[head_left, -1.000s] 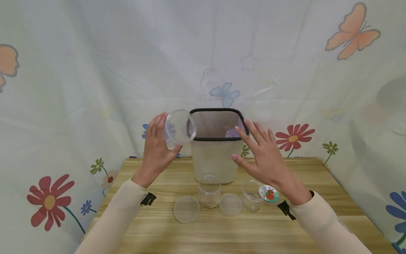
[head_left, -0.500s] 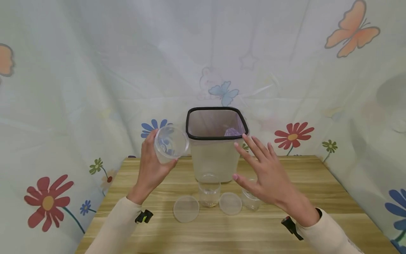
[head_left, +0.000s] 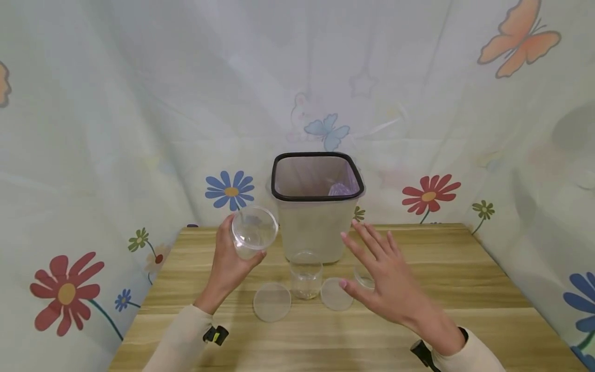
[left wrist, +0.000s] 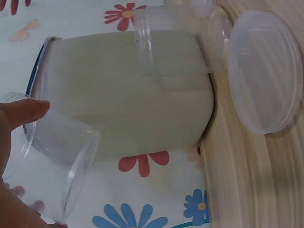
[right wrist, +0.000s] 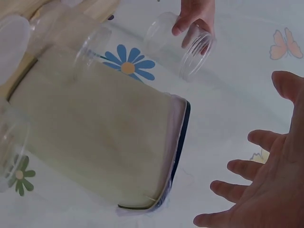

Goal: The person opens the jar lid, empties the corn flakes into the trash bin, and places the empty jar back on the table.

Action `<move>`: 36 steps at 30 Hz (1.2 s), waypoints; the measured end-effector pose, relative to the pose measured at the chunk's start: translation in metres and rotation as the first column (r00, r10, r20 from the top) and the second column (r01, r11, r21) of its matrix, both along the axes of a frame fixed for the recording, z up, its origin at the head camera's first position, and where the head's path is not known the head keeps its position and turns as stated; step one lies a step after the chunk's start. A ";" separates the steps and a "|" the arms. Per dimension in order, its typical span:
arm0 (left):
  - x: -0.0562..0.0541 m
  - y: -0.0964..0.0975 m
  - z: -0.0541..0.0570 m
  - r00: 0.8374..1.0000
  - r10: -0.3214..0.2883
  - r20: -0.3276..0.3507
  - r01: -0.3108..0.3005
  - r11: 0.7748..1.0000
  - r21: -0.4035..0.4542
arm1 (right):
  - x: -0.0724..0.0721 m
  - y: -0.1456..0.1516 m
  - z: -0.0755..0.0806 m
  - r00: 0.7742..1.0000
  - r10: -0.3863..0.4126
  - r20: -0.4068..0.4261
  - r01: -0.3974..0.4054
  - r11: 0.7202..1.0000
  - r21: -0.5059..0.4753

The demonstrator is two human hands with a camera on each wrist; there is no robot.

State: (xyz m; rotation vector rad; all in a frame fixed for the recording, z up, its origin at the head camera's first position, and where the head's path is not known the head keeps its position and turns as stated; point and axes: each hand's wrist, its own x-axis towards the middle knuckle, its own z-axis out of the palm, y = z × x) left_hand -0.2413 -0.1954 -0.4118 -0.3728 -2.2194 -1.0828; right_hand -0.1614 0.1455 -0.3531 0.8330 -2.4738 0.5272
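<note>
My left hand [head_left: 228, 268] grips a clear plastic jar [head_left: 254, 227] above the table, left of the bin; its mouth tilts toward me. In the left wrist view the thumb and fingers wrap around this jar [left wrist: 57, 161]. My right hand [head_left: 388, 281] hovers with fingers spread and holds nothing. Beneath it, a second clear jar [head_left: 364, 275] is mostly covered. Another clear jar [head_left: 306, 281] stands upright in front of the bin. Two round translucent lids lie flat on the table, a left lid [head_left: 272, 303] and a right lid [head_left: 337, 294].
A pale bin [head_left: 316, 230] with a black rim stands at the back of the wooden table [head_left: 297, 346]. Its liner has a purplish bunched part [head_left: 341, 189] inside at the right. A patterned cloth [head_left: 139, 103] encloses the back and sides.
My left hand has lowered the jar from beside the bin's rim and turned its mouth upward. The right hand has come down slightly, and the tomato-printed round piece is now hidden behind it.
</note>
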 end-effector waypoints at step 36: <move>-0.016 0.002 -0.090 0.955 0.064 0.289 -0.057 0.998 -0.032 | 0.011 -0.012 -0.061 0.991 -0.023 0.133 0.021 1.000 0.021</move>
